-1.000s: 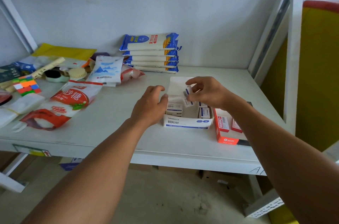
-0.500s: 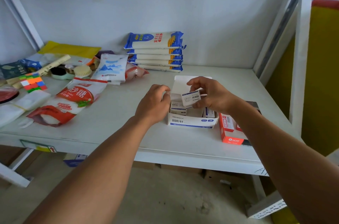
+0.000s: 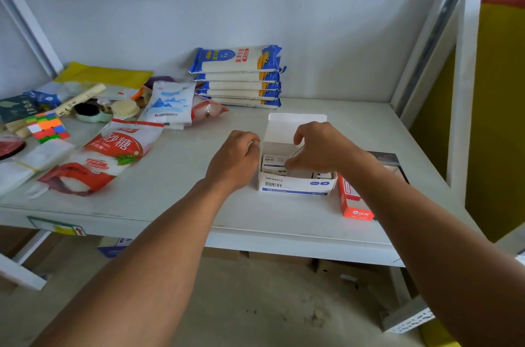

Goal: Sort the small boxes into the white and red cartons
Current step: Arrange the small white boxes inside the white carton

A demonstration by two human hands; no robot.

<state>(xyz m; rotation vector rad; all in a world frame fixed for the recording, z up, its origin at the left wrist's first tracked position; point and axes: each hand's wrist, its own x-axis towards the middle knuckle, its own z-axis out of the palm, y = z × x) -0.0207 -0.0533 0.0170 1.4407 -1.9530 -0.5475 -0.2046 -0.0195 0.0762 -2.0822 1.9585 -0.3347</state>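
the small box held above the white carton [image 3: 295, 184] half a second ago is now down inside it, under the right hand [image 3: 321, 147], whose grip i cannot tell. the left hand [image 3: 235, 159] curls against the carton's side. the red carton [image 3: 355, 204] sits beside it.
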